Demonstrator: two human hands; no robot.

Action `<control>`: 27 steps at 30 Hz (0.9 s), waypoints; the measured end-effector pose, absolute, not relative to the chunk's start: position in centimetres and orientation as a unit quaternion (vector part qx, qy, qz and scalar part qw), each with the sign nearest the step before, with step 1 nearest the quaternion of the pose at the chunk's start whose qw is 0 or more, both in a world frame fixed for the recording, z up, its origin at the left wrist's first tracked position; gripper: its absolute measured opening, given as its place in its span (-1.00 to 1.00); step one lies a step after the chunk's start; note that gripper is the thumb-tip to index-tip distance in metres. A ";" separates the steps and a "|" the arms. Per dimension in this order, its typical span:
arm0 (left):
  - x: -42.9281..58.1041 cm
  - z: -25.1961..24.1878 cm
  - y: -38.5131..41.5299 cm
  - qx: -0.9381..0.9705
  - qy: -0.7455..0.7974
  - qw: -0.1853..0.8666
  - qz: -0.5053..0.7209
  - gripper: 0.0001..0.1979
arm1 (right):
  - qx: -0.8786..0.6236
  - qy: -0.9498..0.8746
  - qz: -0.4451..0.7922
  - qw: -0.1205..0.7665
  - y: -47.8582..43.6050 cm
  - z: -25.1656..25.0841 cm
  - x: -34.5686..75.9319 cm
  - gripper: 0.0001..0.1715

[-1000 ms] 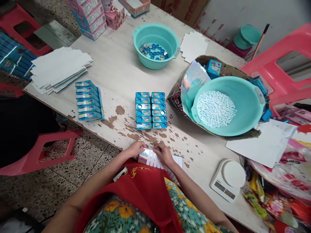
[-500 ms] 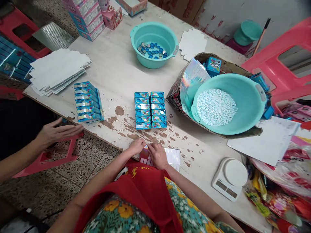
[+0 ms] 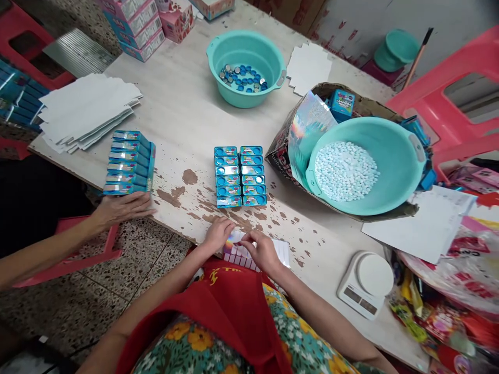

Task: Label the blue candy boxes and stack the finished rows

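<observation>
At the table's front edge lies a shiny sticker sheet [image 3: 242,258] with rows of pale strips. My left hand [image 3: 219,234] is at the sheet's left edge, fingers curled together; what they hold, if anything, is too small to tell. Over the sheet is my right hand [image 3: 263,250], its thumb and index finger pinched on something I cannot make out. Beyond my hands, two columns of blue tins [image 3: 240,176] stand side by side, with round recesses on their tops; a few recesses look silvery.
A teal basin [image 3: 246,67] holds blue and silver caps. Another teal basin [image 3: 366,166] of white pellets rests on a cardboard box. A white scale [image 3: 364,283] stands right. A co-worker's hand [image 3: 122,209] touches a row of blue boxes [image 3: 128,162] at left.
My right hand has lifted slightly and moved right, away from my left hand, uncovering more of the sheet. The co-worker's hand has moved right, up against the row of blue boxes.
</observation>
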State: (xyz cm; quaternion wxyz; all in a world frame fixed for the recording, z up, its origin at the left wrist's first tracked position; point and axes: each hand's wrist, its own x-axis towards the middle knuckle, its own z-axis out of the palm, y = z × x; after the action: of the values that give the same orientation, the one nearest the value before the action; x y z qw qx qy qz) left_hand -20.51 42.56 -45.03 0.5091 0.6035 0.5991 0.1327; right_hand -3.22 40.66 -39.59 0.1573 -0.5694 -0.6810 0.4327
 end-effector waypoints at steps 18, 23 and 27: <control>-27.4 -40.5 51.6 0.509 0.557 0.593 0.281 -0.89 | -0.678 -0.620 0.278 0.281 51.5 -40.0 -11.0 -0.83; -27.6 -42.5 52.9 0.482 0.548 0.621 0.286 -0.90 | -0.688 -0.663 0.201 0.216 52.1 -41.0 -11.5 -0.92; -27.7 -43.8 52.3 0.416 0.507 0.682 0.325 -0.78 | -0.683 -0.662 0.203 0.233 52.5 -41.0 -10.5 -0.82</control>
State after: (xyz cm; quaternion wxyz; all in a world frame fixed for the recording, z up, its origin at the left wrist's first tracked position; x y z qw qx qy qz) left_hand -27.73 52.29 -43.80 0.6816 0.4158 0.5069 0.3249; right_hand -10.47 52.55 -40.96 0.2328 -0.6827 -0.6621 0.2034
